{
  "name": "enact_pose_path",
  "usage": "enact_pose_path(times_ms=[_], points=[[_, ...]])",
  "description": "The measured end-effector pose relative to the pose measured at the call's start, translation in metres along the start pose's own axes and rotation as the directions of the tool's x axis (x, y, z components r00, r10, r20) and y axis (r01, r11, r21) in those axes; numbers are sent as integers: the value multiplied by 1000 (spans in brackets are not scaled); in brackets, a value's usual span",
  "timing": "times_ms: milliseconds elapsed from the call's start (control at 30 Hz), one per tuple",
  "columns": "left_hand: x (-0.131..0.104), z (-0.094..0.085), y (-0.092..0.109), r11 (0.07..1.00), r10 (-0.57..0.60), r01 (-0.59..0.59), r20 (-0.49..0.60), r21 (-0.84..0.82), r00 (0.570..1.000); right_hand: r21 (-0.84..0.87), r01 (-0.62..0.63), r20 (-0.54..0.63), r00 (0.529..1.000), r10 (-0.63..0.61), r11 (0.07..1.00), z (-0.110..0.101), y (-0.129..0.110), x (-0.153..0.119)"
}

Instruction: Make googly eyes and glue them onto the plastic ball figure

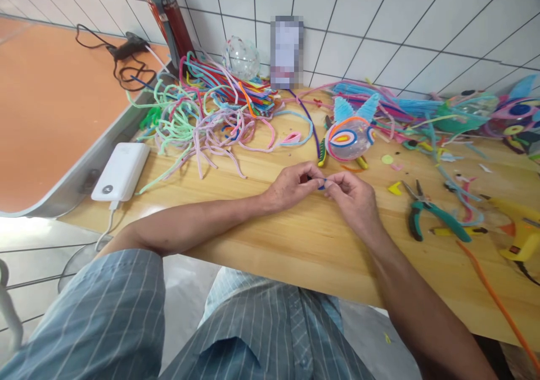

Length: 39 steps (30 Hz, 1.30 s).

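Observation:
Over the wooden table, my left hand and my right hand meet, fingertips almost touching. Both pinch a short dark-blue piece of pipe cleaner, mostly hidden by the fingers. Just beyond them sits a clear ball with light-blue fuzzy ears, an orange band and coiled eyes in orange, white and blue. Pliers with yellow-green handles lie partly behind that ball. To the right of my right hand are green-handled pliers, jaws apart, and a small yellow piece.
A tangle of pipe cleaners spreads at the back left, near a white power bank and a red flask. A phone leans on the tiled wall. At right lie a yellow glue gun and an orange pipe cleaner.

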<state>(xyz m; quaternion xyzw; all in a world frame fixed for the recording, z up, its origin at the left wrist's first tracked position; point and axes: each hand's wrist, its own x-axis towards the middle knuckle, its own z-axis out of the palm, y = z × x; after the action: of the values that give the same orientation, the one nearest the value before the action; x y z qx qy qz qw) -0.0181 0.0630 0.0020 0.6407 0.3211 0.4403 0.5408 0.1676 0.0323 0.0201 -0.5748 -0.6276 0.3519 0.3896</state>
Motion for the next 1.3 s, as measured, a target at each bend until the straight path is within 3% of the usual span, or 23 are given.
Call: enact_pose_path(times_ms=[167, 300, 433, 733, 1067, 1167, 1300], points=[[3, 1, -7, 970, -128, 102, -108, -222, 986, 223, -8, -13, 1000, 11, 975, 10, 1, -3], [3, 2, -6, 933, -222, 192, -70, -305, 972, 251, 28, -58, 998, -13, 968, 14, 3, -6], [2, 4, -5, 912, -245, 222, -24, -346, 969, 214, 59, -102, 994, -38, 975, 14, 5, -6], [-2, 3, -6, 962, -156, 148, -17, -228, 988, 157, 68, -92, 994, -54, 985, 10, 1, -6], [-3, 2, -5, 964, -193, 193, 14, -185, 981, 42, 116, -91, 990, -112, 992, 8, 4, -5], [-3, 2, -5, 965, -194, 194, 15, -174, 981, 115, 70, -80, 995, -61, 991, 8, 3, -4], [-2, 4, -6, 970, -185, 169, -78, -175, 980, 401, -112, 16, 993, 115, 909, 9, 2, -2]])
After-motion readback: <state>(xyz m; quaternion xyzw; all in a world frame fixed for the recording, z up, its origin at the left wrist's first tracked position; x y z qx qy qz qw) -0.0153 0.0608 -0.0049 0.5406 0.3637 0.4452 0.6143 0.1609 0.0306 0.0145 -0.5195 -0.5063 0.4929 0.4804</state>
